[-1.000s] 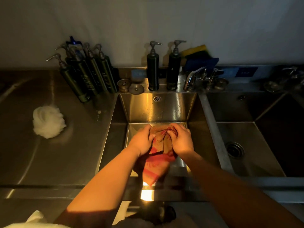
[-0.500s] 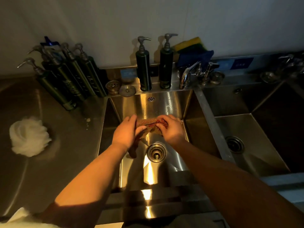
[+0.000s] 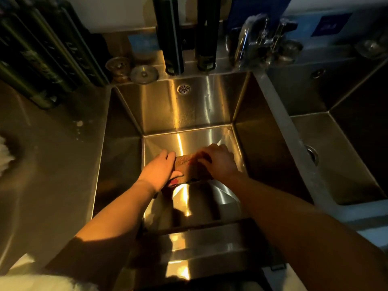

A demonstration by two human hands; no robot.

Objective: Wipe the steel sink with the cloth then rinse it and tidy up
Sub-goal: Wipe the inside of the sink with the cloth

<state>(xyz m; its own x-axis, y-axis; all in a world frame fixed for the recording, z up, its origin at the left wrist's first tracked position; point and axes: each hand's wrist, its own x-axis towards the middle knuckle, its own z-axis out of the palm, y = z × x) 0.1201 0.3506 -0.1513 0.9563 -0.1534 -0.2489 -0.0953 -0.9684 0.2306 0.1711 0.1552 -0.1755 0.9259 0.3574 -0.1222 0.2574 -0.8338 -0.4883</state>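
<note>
The right grip (image 3: 218,162), a bare hand, lies on top of the cloth (image 3: 186,168) with its fingers curled over the cloth's right half, knuckles up, bearing down on it. The left grip (image 3: 160,171) meets the cloth's left end: its fingers are straight and held together, pointing away from the person, while the thumb stretches along the cloth's near edge, so the cloth sits in the fork between thumb and forefinger. The cloth is a brownish folded wad with a red patch at its near left corner. It lies flat on the floor of the steel sink (image 3: 189,106), in the far half of the basin and a little short of the back wall. Both bare forearms reach in over the near rim.

An overflow hole (image 3: 184,89) sits high in the back wall. On the ledge behind the sink stand two dark pump bottles (image 3: 171,38), side by side and upright. Left of them are a strainer basket (image 3: 118,67) and, just beside it, a flat plug lid (image 3: 144,74). Right of them stands a chrome tap (image 3: 247,45). To the left, the steel desk (image 3: 52,164) carries a leaning row of dark green bottles (image 3: 42,59) at the back and a white puff (image 3: 5,156), cut off by the frame edge. A second basin (image 3: 346,143) with its own drain (image 3: 311,154) adjoins on the right
</note>
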